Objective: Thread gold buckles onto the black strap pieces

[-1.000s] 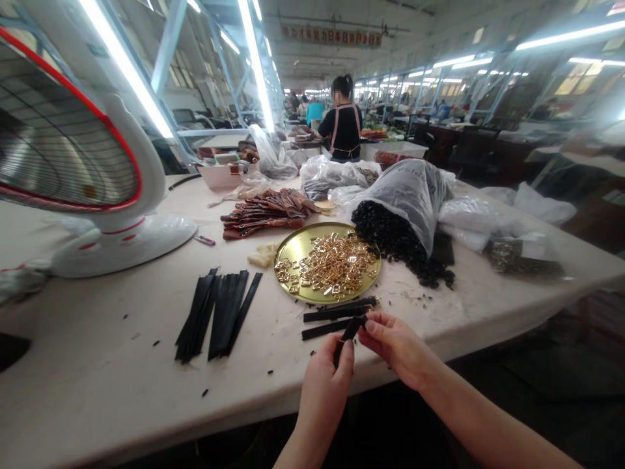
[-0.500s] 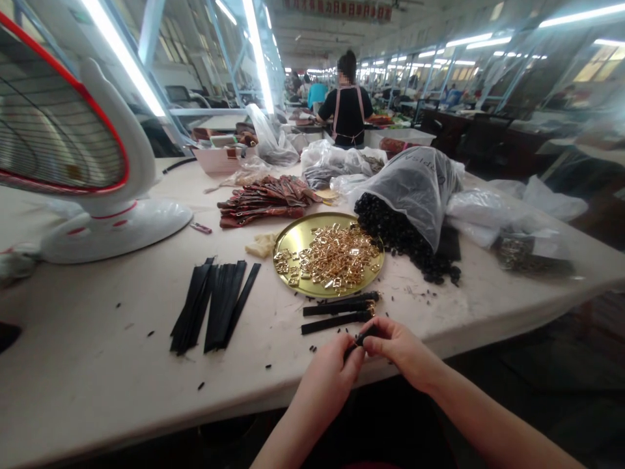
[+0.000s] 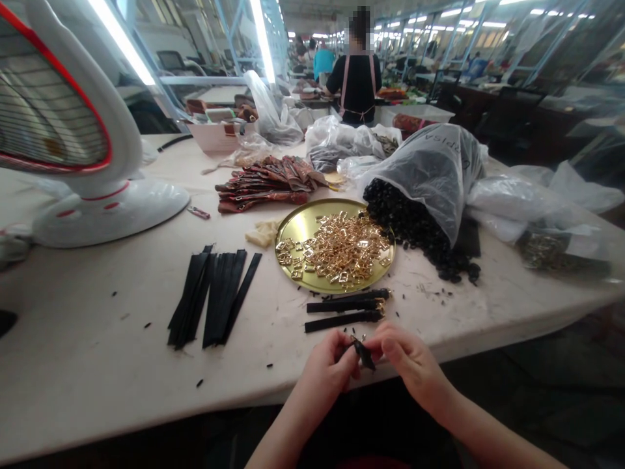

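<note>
1. Left hand [image 3: 328, 368] pinches a thin, pliable black strip [image 3: 364, 357] between thumb and fingers; the showing end slants down and rightward, toward the near edge.
2. Right hand [image 3: 411, 366] sits just right of that strip, fingers curled in close; gripping or merely touching, I can't tell.
3. Just beyond both, flat black strips with gold-coloured metal ends [image 3: 342, 322] lie crosswise, hemming in the far side, before a round gold metal tray [image 3: 301, 225].
4. More room leftward on the pale, cloth-like surface [image 3: 112, 368], bar small black bits [image 3: 200, 383].
</note>
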Available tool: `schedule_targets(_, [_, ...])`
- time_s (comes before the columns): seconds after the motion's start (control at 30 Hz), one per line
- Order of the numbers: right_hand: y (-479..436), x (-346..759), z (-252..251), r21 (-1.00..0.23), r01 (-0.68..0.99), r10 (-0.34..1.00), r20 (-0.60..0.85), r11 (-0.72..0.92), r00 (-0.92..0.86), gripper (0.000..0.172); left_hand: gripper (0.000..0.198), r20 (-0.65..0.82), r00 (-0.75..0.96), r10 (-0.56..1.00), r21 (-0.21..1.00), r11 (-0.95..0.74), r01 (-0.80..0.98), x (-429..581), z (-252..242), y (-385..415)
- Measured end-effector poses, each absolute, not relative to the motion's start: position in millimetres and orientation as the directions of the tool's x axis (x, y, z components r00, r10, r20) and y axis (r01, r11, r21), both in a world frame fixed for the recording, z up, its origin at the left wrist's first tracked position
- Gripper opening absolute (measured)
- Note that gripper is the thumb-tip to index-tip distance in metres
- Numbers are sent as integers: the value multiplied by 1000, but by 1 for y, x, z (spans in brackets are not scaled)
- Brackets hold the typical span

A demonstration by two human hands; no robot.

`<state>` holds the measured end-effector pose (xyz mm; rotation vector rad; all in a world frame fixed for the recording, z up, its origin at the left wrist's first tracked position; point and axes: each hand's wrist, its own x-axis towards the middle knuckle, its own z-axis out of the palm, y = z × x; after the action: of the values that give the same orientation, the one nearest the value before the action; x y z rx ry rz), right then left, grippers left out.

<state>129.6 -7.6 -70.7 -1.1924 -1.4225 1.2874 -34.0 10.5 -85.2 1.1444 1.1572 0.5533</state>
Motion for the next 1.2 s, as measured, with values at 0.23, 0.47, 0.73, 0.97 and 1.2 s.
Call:
schedule_targets(0.23, [1, 134, -78, -878, -133, 820, -362, -459, -443, 39, 16, -384, 347, 855, 917, 310, 252, -30, -85, 6])
schedule_targets(0.47, [-8, 138, -76, -849, -133, 795, -408, -511, -448, 35, 16, -337, 329, 882, 880, 171, 443, -33, -86, -6])
schedule_targets(0.73, [-26, 140, -74, -970, 162, 955, -212, -180, -207, 27, 15, -409, 465, 786, 908, 299, 294, -41, -73, -28])
schedule_targets(0.97, [-43, 136, -69, -932, 360, 989, -97, -52, -110, 16, 19, -419, 459, 784, 907, 333, 259, -39, -64, -43])
schedule_targets(1.2, [-51, 145, -68, -954, 252, 932, -234, -164, -277, 13, 21, -513, 500, 698, 852, 487, 194, -39, -66, -52])
